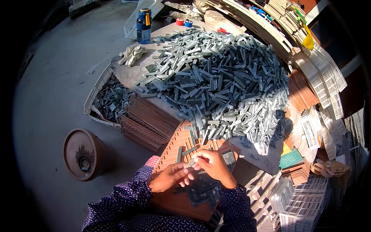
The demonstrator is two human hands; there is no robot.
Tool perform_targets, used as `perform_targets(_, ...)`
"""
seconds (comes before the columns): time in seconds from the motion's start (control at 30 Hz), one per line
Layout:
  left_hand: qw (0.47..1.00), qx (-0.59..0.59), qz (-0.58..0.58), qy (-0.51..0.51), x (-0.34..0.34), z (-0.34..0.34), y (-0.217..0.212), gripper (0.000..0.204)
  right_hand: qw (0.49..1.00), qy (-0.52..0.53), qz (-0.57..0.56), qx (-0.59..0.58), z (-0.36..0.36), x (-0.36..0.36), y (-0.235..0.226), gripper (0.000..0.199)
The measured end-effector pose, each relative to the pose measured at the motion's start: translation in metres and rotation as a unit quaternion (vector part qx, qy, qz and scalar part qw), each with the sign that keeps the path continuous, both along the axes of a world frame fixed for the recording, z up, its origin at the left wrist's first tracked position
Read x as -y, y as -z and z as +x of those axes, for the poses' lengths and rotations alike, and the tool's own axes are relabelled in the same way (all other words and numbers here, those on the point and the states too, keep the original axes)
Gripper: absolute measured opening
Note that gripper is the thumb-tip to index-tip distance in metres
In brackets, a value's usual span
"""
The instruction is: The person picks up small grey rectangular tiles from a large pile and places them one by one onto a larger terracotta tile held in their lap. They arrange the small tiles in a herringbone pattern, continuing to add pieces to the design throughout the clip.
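Between both hands, a small grey strip (190,163) is pinched: the left hand (169,177) grips its near end, the right hand (211,162) its far end. Below lies a ridged brown tray (174,149), partly filled with strips. Farther off rises the grey strip pile (216,81); far left, a blue bottle (143,25); left, a round pot (83,154).

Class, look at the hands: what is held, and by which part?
Both hands, left hand and right hand, pinch one small grey strip, one at each end.
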State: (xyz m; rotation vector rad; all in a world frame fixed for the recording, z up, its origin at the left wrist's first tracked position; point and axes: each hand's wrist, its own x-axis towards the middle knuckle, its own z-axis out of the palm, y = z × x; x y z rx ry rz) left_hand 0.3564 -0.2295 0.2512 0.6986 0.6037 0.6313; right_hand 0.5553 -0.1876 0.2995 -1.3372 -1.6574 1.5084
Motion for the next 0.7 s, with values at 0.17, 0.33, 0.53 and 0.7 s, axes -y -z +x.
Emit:
perform_targets(0.17,0.973,-0.010,-0.215,-0.085,-0.015,-0.074,0.045,0.017,0.997,0.018,0.022,0.070,0.001,0.018,0.011,0.020)
perform_targets(0.33,0.919,-0.004,-0.102,-0.381,-0.142,-0.213,0.067,0.042,0.994,0.088,-0.004,0.069,0.032,0.004,0.011,0.019)
perform_targets(0.53,0.913,-0.030,0.022,-0.406,-0.160,-0.196,0.028,0.039,0.942,0.011,0.272,0.198,0.003,-0.012,0.036,0.018)
perform_targets(0.7,0.943,-0.225,0.208,-0.128,-0.089,-0.088,0.039,0.020,0.915,-0.072,0.287,0.273,-0.012,-0.030,0.057,0.020)
